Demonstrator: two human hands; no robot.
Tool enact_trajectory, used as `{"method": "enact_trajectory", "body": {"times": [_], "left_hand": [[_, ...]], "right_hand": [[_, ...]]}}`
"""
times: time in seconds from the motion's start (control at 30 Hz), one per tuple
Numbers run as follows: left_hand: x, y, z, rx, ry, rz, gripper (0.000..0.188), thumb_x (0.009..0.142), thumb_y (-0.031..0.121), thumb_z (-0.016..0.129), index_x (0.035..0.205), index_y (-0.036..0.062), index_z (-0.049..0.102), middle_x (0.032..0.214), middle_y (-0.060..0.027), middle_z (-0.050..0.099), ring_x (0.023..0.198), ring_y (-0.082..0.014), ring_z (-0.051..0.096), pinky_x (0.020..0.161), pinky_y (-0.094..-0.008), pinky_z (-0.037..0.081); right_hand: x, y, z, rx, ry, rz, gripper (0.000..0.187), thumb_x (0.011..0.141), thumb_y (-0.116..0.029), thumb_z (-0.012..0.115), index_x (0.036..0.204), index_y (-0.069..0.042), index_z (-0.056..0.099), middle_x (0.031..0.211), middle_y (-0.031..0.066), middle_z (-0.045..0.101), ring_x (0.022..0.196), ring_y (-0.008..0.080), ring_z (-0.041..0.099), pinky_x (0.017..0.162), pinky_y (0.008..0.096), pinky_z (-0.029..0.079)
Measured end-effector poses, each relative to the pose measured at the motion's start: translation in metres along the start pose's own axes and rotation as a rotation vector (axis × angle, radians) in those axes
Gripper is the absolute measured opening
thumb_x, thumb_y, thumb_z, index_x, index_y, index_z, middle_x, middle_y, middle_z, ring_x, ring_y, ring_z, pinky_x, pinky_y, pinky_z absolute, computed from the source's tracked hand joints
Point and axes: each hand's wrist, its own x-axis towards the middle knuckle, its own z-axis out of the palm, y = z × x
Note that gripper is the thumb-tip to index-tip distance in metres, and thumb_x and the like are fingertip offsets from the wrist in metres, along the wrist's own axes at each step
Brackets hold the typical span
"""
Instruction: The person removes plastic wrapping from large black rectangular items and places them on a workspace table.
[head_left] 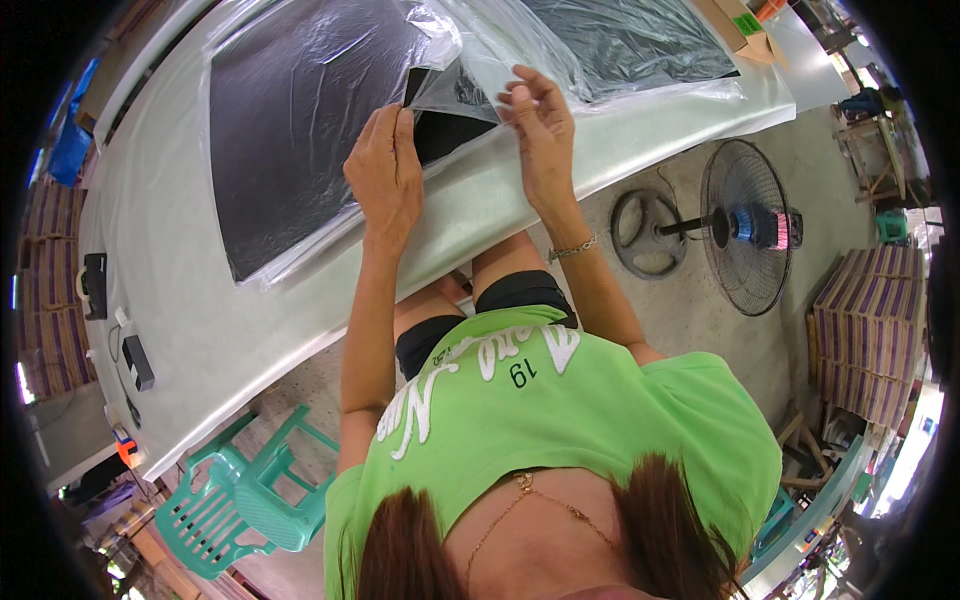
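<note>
My left hand point(388, 170) is closed at the edge of a dark flat sheet point(290, 140) wrapped in wrinkled clear plastic film point(445, 30). Its thumb and fingers pinch beside a small black corner that sticks up. To the right, my right hand point(543, 130) is raised, its fingers curled in at a flap of the film and slightly blurred. Between the hands the film is pulled up, and a bare black patch point(450, 135) shows under it. A second dark sheet point(630, 45) under film lies farther right.
The pale-covered table point(240, 340) curves around in front of me. A cardboard box point(735, 25) sits at its far right. A standing fan point(745, 228) is on the floor to the right, green plastic chairs point(245, 490) at lower left. Striped stacks point(868, 335) stand at the right.
</note>
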Motion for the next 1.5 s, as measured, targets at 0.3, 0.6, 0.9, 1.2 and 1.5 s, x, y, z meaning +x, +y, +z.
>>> {"method": "enact_trajectory", "body": {"times": [0.3,0.6,0.9,1.2,1.5], "left_hand": [[0.003,0.002,-0.004,-0.030,0.002,0.056,0.021,0.092,0.020,0.050,0.092,0.0020,0.061,0.084,-0.0128,0.061,0.076,-0.0317,0.059,0.068,-0.0392,0.045],[-0.003,0.014,-0.001,0.014,0.011,0.193,0.014,0.082,0.014,0.061,0.095,0.0069,0.063,0.088,-0.0081,0.060,0.088,-0.0263,0.056,0.076,-0.0365,0.043],[0.016,0.026,-0.018,0.024,0.201,0.146,0.016,0.080,0.014,0.067,0.095,0.0094,0.071,0.086,-0.0056,0.064,0.075,-0.0233,0.061,0.071,-0.0326,0.046],[0.000,0.050,-0.076,0.101,-0.150,0.240,0.020,0.078,0.012,0.067,0.098,0.0151,0.072,0.093,-0.0030,0.063,0.085,-0.0217,0.059,0.077,-0.0334,0.044],[-0.018,-0.032,-0.154,0.156,0.193,-0.075,0.042,0.090,0.032,0.059,0.127,0.0121,0.055,0.129,-0.0137,0.049,0.119,-0.0261,0.045,0.098,-0.0369,0.036]], "right_hand": [[0.044,-0.019,0.015,0.183,-0.462,0.346,0.049,0.096,-0.040,0.046,0.123,0.001,0.048,0.105,0.0111,0.057,0.091,0.0179,0.058,0.084,0.0300,0.050],[0.053,-0.019,0.029,0.049,-0.386,0.366,0.043,0.097,-0.043,0.042,0.112,-0.004,0.052,0.098,0.0041,0.060,0.089,0.0130,0.060,0.079,0.0304,0.052],[0.065,-0.030,0.035,0.341,-0.472,0.551,0.046,0.095,-0.045,0.046,0.113,-0.003,0.051,0.103,0.0087,0.061,0.099,0.0179,0.061,0.088,0.0361,0.051],[0.131,0.007,0.069,0.409,-0.649,0.614,0.060,0.094,-0.048,0.043,0.124,0.004,0.043,0.109,0.0208,0.059,0.101,0.0303,0.061,0.087,0.0424,0.054],[0.068,-0.027,0.061,0.036,-0.579,0.333,0.041,0.083,-0.006,0.067,0.120,0.000,0.051,0.109,0.0065,0.059,0.099,0.0150,0.057,0.088,0.0287,0.046]]}}
